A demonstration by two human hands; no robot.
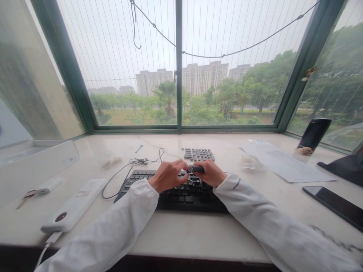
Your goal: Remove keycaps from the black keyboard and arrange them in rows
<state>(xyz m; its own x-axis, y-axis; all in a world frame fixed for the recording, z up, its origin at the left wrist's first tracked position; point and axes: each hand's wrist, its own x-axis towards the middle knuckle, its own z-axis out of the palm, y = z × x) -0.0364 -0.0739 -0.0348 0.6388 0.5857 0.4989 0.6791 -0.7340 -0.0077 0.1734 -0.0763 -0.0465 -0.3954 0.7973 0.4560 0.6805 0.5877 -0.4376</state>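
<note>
A black keyboard (187,198) lies on the white ledge in front of me, with bare switch sockets (195,182) in its right part where keycaps are off. Above it, my right hand (211,173) is closed round a small tool with a dark handle (198,169) and a metallic tip pointing left. Thumb and fingers of my left hand (170,175) pinch together at that tip, around a small dark piece too small to name. Behind the hands, loose keycaps (199,154) are laid out in rows.
Left of the keyboard are its coiled cable (138,161), a white power bank (75,206) with a plugged-in cable, keys (31,193) and an open white box (36,162). Right are paper sheets (286,160), a crumpled clear bag (252,164), a phone (334,204) and an upright dark device (314,133).
</note>
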